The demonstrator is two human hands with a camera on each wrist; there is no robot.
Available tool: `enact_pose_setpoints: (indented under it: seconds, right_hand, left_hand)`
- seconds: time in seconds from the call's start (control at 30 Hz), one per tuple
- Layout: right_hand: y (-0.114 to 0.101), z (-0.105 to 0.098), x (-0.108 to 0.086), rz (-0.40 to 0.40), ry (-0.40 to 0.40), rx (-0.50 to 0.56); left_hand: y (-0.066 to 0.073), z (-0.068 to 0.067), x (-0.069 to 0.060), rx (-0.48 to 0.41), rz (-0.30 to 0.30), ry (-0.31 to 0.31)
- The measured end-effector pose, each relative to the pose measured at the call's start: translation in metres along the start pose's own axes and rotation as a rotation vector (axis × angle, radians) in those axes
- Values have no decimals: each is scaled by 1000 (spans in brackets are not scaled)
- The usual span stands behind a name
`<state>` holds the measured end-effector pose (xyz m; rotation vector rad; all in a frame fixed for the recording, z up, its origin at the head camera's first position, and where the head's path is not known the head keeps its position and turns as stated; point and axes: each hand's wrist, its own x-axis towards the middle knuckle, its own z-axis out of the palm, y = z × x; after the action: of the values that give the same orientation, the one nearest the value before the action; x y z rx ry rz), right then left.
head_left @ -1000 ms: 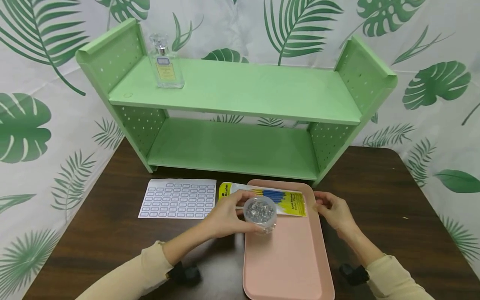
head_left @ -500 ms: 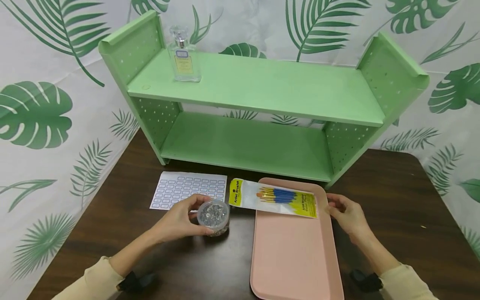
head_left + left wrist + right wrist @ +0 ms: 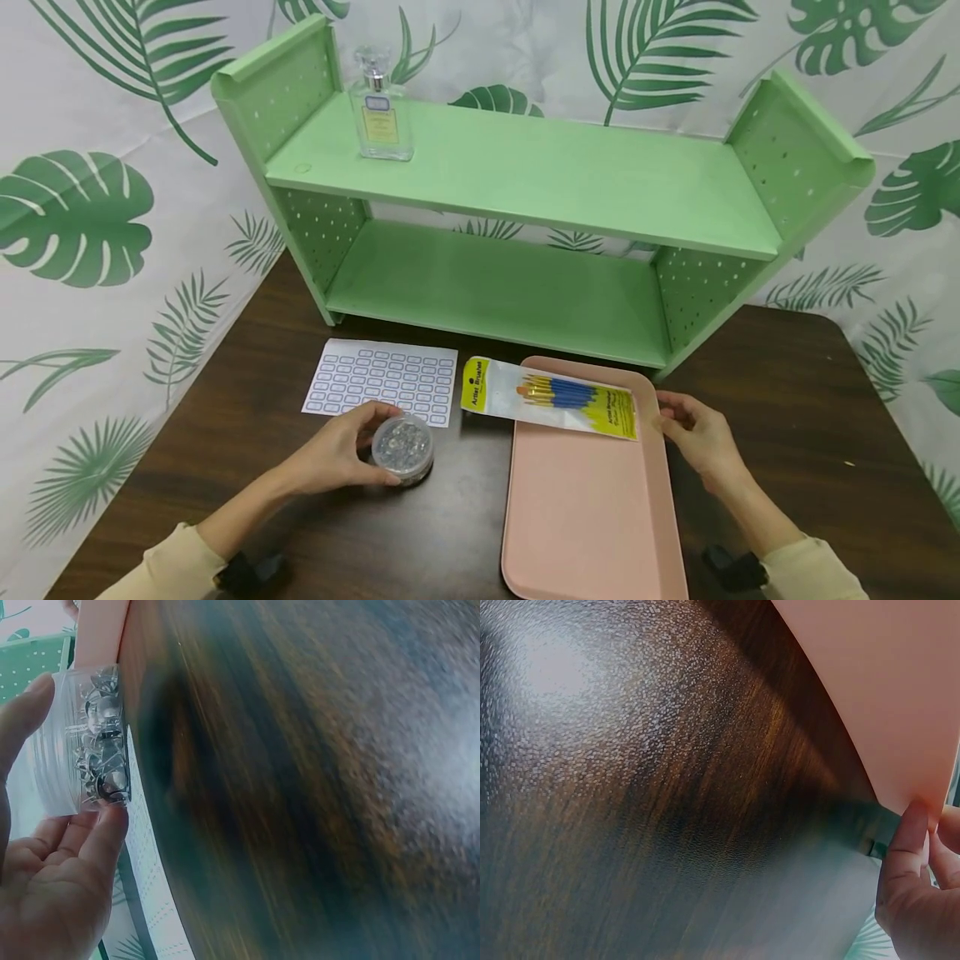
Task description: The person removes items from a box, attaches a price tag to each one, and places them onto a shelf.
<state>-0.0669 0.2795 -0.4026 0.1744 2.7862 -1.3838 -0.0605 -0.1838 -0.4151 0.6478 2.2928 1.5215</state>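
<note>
A round clear plastic jar (image 3: pixel 403 450) with a lid is gripped in my left hand (image 3: pixel 337 454), thumb on the near side and fingers on the far side. Shiny silver pieces fill it, seen through its wall in the left wrist view; their kind is unclear. The jar is at or just above the table, left of a pink tray (image 3: pixel 585 508). My right hand (image 3: pixel 701 437) pinches the tray's right rim near its far corner. Across the tray's far end lies a pack of artist brushes (image 3: pixel 558 400), its yellow left end sticking out over the left rim.
A white sheet of small labels (image 3: pixel 382 375) lies behind the jar, close to my left hand. At the back stands a green two-tier shelf (image 3: pixel 495 292), with a clear perfume bottle (image 3: pixel 386 125) on its upper left. The dark wooden table (image 3: pixel 420 542) carries all this.
My left hand has carried the jar from over the tray leftward and toward me, down to the table in front of the label sheet. My right hand keeps pinching the tray rim. The head view has shifted.
</note>
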Motion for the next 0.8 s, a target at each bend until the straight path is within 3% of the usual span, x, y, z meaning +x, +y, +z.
enact_pose_setpoints:
  seconds: [0.8]
  right_hand:
    - [-2, 0, -1, 4, 4, -11]
  left_hand:
    - [-17, 0, -7, 24, 87, -14]
